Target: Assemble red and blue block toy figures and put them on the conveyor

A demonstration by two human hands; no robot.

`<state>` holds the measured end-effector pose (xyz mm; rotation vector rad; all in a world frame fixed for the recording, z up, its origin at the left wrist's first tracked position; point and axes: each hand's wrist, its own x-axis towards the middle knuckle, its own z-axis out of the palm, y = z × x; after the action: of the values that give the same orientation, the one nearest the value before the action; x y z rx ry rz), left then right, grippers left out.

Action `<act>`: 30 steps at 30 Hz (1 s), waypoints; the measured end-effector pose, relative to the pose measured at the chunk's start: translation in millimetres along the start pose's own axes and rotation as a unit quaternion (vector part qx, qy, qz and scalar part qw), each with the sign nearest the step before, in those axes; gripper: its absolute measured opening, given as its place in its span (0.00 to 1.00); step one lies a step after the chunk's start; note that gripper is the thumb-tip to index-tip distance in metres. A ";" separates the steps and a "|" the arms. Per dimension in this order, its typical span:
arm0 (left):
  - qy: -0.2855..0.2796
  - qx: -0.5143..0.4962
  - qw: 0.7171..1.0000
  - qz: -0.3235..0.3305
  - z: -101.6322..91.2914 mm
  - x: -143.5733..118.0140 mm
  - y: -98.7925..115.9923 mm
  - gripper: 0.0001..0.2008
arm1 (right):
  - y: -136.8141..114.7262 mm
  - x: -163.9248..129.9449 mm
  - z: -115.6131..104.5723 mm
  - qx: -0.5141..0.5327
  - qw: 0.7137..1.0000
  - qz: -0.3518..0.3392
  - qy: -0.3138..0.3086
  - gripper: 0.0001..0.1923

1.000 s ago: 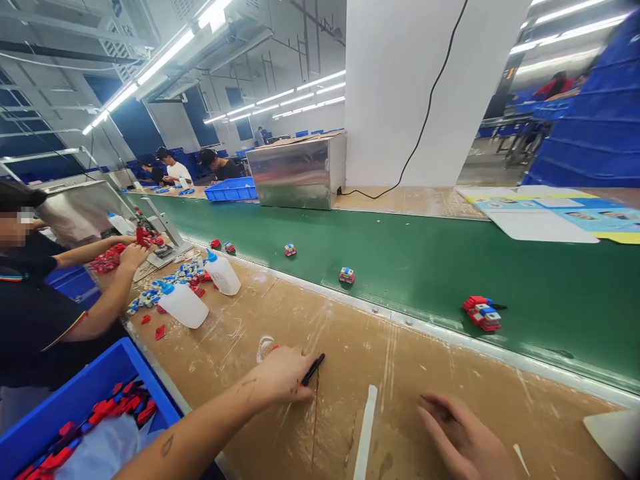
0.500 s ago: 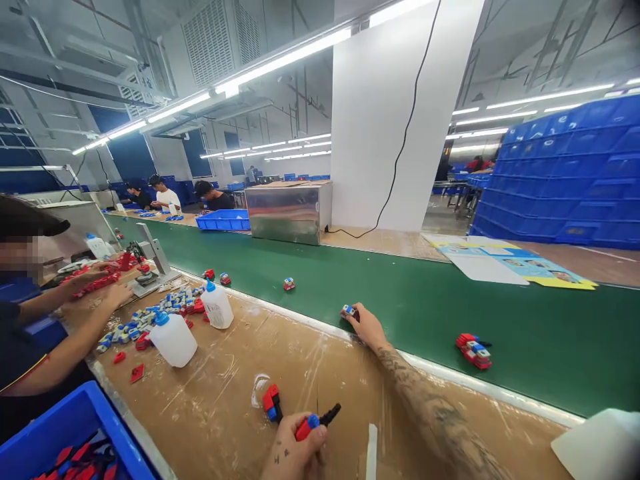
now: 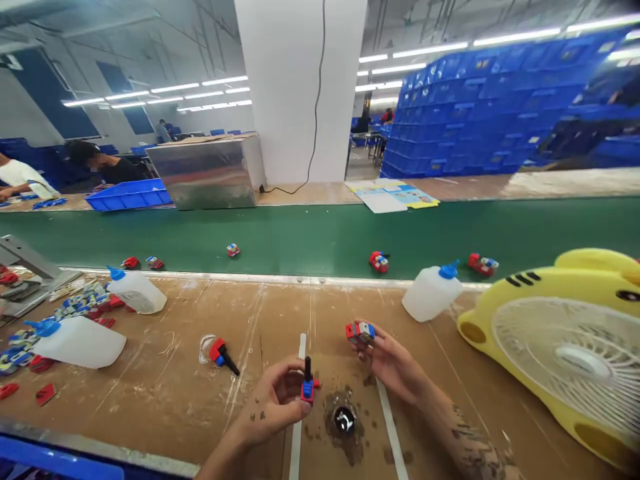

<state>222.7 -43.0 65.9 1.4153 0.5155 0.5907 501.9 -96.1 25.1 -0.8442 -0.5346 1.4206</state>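
Toy car [image 3: 360, 331], red and blue, now sits pinched in my right hand [image 3: 387, 357], lifted off the green belt [image 3: 310, 237] and brought over the desk [image 3: 165, 373]. My left hand [image 3: 280, 400] grips a small red and blue part with a black peg [image 3: 307, 381]. Both pieces are close together now, just above a dark glue spot [image 3: 344, 420].
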 end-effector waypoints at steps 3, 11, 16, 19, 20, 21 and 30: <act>-0.131 0.336 0.925 0.124 5.7 10.9 19.8 0.15 | 1.1 -16.6 -8.2 0.016 1.000 0.006 0.008 0.18; -0.371 0.625 0.641 0.247 38.5 34.9 44.9 0.11 | 9.0 -20.2 -21.9 0.020 0.999 -0.044 -0.018 0.28; -0.413 0.645 0.581 0.276 52.5 43.0 48.3 0.11 | 7.9 -23.0 -22.0 0.027 0.998 -0.044 -0.021 0.29; -0.418 0.648 0.570 0.284 55.9 41.5 49.4 0.12 | 5.4 -27.4 -18.3 0.028 0.999 -0.024 -0.037 0.29; -0.418 0.646 0.573 0.282 56.2 40.8 49.8 0.12 | 4.6 -28.6 -17.1 0.025 0.999 -0.019 -0.044 0.29; -0.417 0.644 0.580 0.274 55.7 40.2 50.2 0.12 | 4.1 -29.6 -16.0 0.019 0.998 -0.018 -0.050 0.29; -0.141 0.301 0.942 0.047 26.8 32.6 16.5 0.15 | 10.4 -32.6 -6.4 0.023 0.999 -0.025 -0.029 0.29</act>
<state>263.6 -40.8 85.3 2.0781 0.4146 0.2995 496.6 -129.9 18.4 -0.7495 -0.5604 1.4102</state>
